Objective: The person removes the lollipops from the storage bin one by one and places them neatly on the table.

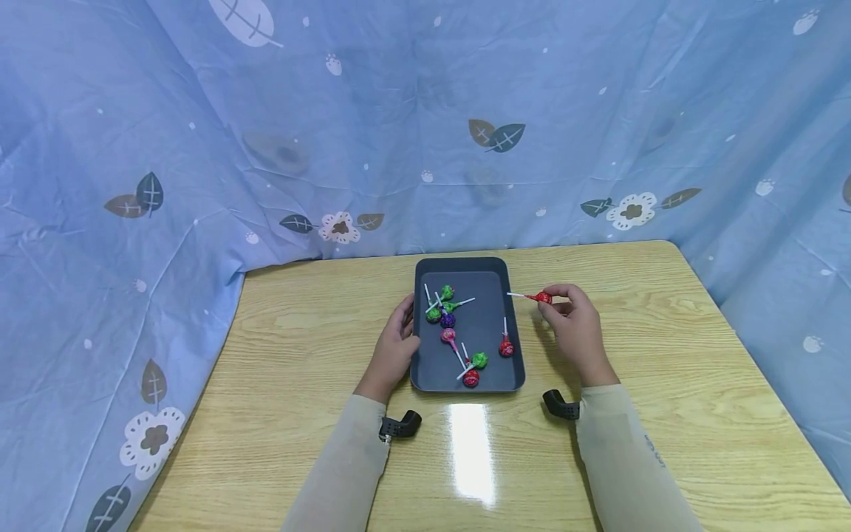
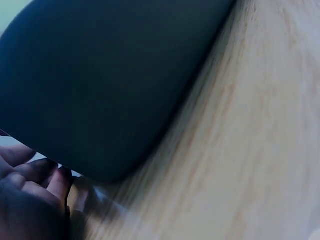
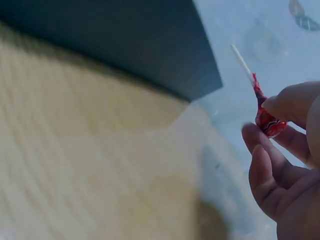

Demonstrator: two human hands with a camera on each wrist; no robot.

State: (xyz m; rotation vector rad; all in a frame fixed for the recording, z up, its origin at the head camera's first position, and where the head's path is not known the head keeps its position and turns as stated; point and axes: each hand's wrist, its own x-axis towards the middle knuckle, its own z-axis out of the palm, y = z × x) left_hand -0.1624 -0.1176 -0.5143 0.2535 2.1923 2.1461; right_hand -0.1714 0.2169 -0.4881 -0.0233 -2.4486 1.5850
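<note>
A dark grey tray (image 1: pixel 488 295) lies on the table with several wrapped lollipops in it. My left hand (image 1: pixel 394 353) holds the tray's left side, thumb over the rim and fingers along the outer wall; the left wrist view shows those fingers (image 2: pixel 57 185) against the tray wall (image 2: pixel 110 90). To the right of the tray, my right hand (image 1: pixel 577 329) pinches a red lollipop (image 3: pixel 270 122) by its wrapped candy. Its white stick points left, over the tray's right rim. A red lollipop (image 1: pixel 506 347) lies near that rim, and a pink lollipop (image 1: pixel 448 336) lies left of centre.
Green lollipops (image 1: pixel 433 315) and a purple lollipop (image 1: pixel 448 321) cluster at the tray's upper left. Another green lollipop (image 1: pixel 479 360) lies beside a red one (image 1: pixel 470 379) near its front. Blue patterned cloth (image 1: pixel 399 148) hangs behind the wooden table (image 1: pixel 319 318) and along both sides.
</note>
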